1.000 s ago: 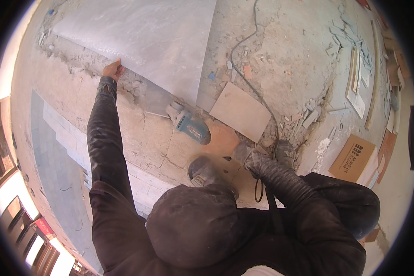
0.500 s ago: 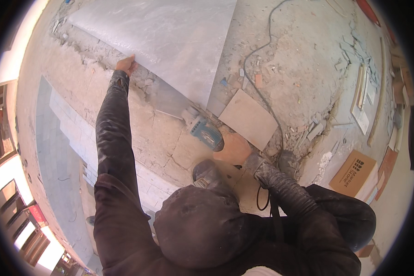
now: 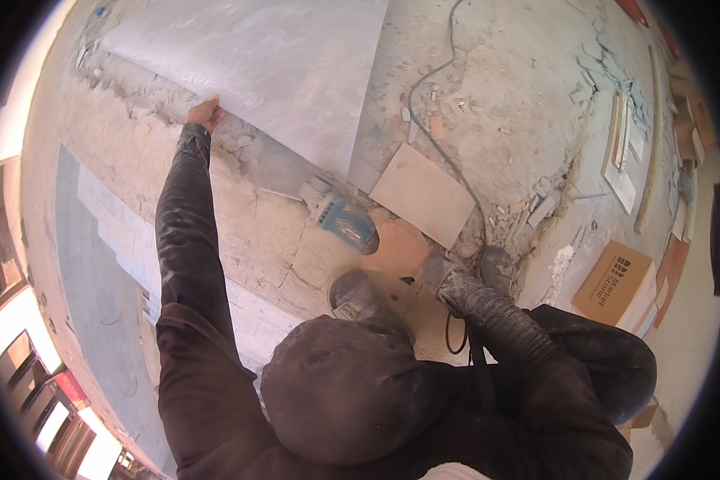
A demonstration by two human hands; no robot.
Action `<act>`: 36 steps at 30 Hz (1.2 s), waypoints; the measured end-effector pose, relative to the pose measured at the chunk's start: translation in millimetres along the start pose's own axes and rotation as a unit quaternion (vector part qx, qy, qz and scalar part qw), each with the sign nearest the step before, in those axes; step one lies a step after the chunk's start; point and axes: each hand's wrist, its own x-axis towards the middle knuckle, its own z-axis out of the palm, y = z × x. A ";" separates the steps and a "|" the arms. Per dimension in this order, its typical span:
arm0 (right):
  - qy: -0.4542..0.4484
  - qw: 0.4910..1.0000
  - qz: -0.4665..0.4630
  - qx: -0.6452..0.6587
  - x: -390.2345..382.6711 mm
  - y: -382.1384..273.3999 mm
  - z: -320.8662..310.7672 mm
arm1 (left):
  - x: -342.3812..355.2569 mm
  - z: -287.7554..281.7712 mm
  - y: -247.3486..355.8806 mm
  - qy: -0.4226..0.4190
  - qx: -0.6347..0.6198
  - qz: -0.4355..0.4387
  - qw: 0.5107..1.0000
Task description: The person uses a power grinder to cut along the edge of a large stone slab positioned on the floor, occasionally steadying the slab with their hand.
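A large grey stone-look tile (image 3: 272, 64) lies at the far side, its near edge slanting down to a corner. At that edge, toward the left, my left hand (image 3: 206, 117) is closed with its fingers gripping the tile. A blue angle grinder (image 3: 346, 224) is in my right hand (image 3: 400, 245), which wraps round its rear body. The grinder's head is at the tile's near edge, close to the corner. Its disc is hard to make out, so I cannot tell whether it touches the tile.
A smaller beige tile piece (image 3: 422, 194) lies right of the grinder. Beyond it a dark cable (image 3: 424, 136) winds across rubble-strewn ground. Broken tile pieces (image 3: 542, 210) lie to the right, near a cardboard box (image 3: 614, 280). My shoe (image 3: 358, 294) is just below the grinder.
The whole view has shifted slightly, so the tile and grinder appear a little further left and up. Both hands keep their grips, and the grinder stays near the tile's corner.
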 end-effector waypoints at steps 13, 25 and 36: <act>0.059 0.988 -0.089 0.115 -9.3 -42.3 -81.5 | 5.2 2.6 -13.1 0.030 -0.007 0.013 0.999; 0.216 0.961 -0.020 0.171 -4.9 -2.5 -151.4 | 9.2 8.7 -11.8 0.034 0.008 -0.015 0.999; 0.245 0.929 -0.001 0.276 -11.3 16.0 -184.2 | 15.8 29.7 10.4 0.035 0.174 -0.063 0.982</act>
